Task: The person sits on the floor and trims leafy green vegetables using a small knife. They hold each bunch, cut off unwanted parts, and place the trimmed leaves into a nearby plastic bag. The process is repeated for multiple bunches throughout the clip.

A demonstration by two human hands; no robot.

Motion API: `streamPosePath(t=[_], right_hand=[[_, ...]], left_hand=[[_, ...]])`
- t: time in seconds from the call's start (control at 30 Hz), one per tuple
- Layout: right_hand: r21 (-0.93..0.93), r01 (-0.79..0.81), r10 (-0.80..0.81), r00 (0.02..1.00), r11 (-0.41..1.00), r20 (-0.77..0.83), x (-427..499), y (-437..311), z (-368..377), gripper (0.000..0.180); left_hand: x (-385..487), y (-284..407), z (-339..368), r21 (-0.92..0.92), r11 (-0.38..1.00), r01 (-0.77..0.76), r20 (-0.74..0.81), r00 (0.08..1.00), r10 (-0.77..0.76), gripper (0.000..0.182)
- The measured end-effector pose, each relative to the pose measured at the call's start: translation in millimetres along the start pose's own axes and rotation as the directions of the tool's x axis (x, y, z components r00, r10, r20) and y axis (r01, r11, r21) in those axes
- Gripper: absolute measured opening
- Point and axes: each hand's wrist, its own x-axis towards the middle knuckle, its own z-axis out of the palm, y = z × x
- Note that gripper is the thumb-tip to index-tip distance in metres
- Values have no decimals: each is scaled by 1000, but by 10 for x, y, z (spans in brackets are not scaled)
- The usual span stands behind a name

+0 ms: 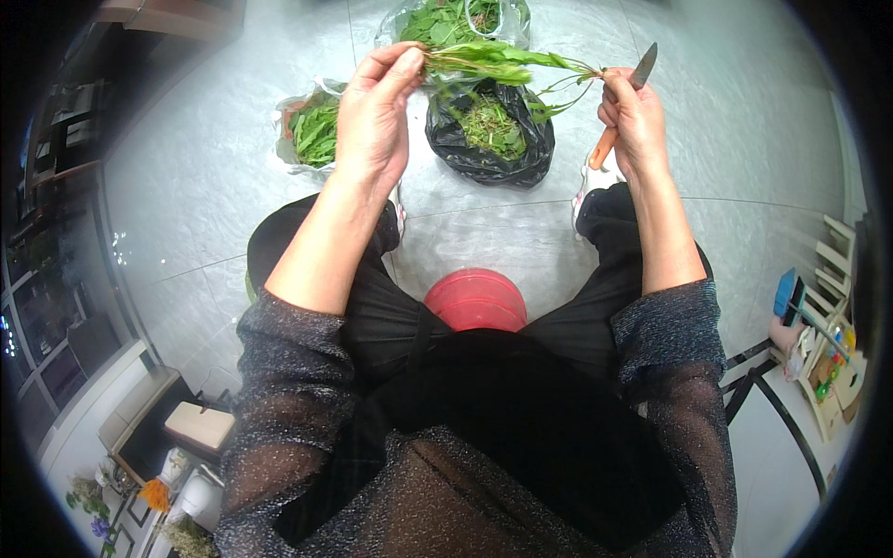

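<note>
Between thumb and fingers, my left hand [380,104] pinches one end of a bunch of leafy greens [488,61]. The leaves stretch to the right towards my right hand [631,115], which grips thin reddish stems at its fingertips and also a small knife [644,66]. The blade points up and away, and the orange handle [603,148] sticks out below the fist. Under the greens, a black plastic bag [520,171] stands open with cut leaves and trimmings [492,129] inside. Left of it, a pale plastic bag [287,150] holds long green leaves [314,132].
A clear plastic bag [520,24] full of greens [446,24] sits farther off on the grey tiled floor [474,230]. A red plastic stool or bucket [478,300] is between my legs. Shelving with toys [830,370] lies to the right, furniture and flowers to the lower left.
</note>
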Motion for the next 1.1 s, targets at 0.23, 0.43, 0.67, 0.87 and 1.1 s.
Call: streamPosePath(t=[0.23, 0.43, 0.67, 0.87, 1.1], right_hand=[[-298, 57, -66, 998, 953, -20, -97, -112, 56, 16], [-368, 154, -84, 976, 917, 200, -96, -42, 117, 20], [-362, 185, -57, 940, 913, 336, -210, -38, 193, 16], [-276, 204, -50, 878, 939, 477, -271, -9, 248, 18], [-328, 289, -130, 894, 899, 428, -244, 106, 287, 17]], left_hand=[[87, 273, -52, 91, 980, -176, 70, 983, 170, 20], [54, 120, 80, 73, 997, 15, 89, 996, -22, 16], [-78, 9, 264, 621, 782, 41, 123, 981, -149, 24], [-130, -127, 349, 470, 825, 315, 265, 841, -471, 30], [-176, -270, 345, 451, 819, 355, 282, 814, -508, 27]])
